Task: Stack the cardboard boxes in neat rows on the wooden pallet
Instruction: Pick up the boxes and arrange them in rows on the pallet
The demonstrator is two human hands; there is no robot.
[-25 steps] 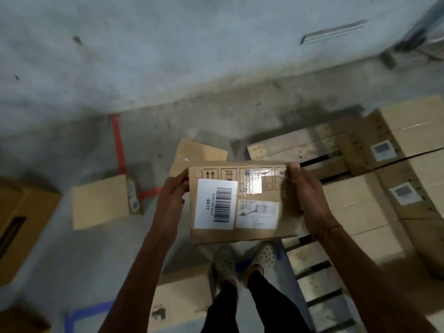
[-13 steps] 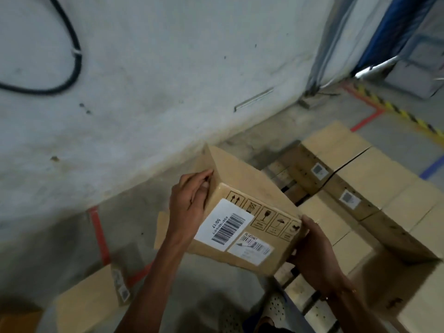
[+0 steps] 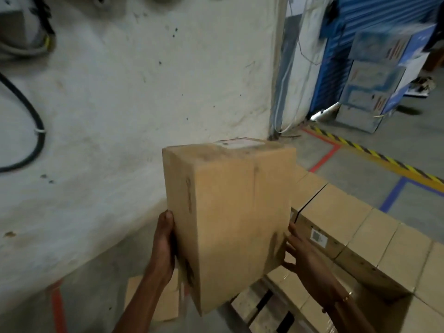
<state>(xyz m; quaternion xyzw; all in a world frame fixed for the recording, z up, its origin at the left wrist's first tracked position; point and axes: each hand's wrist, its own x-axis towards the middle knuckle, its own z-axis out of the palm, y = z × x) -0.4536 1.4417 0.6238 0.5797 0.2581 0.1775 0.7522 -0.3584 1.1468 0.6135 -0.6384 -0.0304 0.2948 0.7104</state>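
I hold a plain brown cardboard box [image 3: 235,212] up in front of me, tilted, with a bare side facing the camera and a white label on its far top. My left hand [image 3: 164,246] grips its left edge, fingers behind it. My right hand [image 3: 302,255] presses on its right side, fingers mostly straight. Below right lies the wooden pallet [image 3: 262,306], its slats showing under the box. Stacked cardboard boxes [image 3: 360,227] sit on it in rows at the right.
A rough white wall [image 3: 144,92] stands close ahead with black cables at the left. Another cardboard box [image 3: 149,299] lies on the floor below my left arm. Red, blue and yellow-black floor tape marks the concrete. Blue cartons stand far right.
The box has been lifted and turned, so its labelled face no longer faces me. My view has swung up and to the right toward the stacked rows.
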